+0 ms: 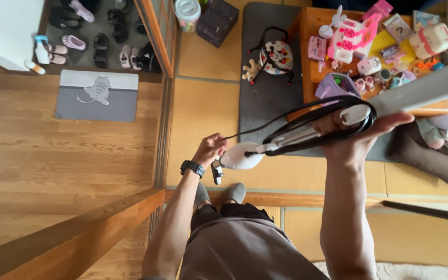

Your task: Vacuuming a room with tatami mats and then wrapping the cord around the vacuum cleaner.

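Currently standing at threshold between wood floor and tatami room. Right hand raised, grip closed around upper handle of upright vacuum, coiled black cord bunched under same fingers. Left hand lower, grip pinched shut on free run of cord near white vacuum body; plug dangling just below wrist, black watch on that arm. Vacuum held above tatami, in front of feet in grey socks. Low orange table with toys beyond, on grey rug; cat-print mat and shoes to left. Judgement for cord handling: keep loops even and flat against handle, feed slack steadily through left fingers, avoid twists, keep plug from swinging into body.
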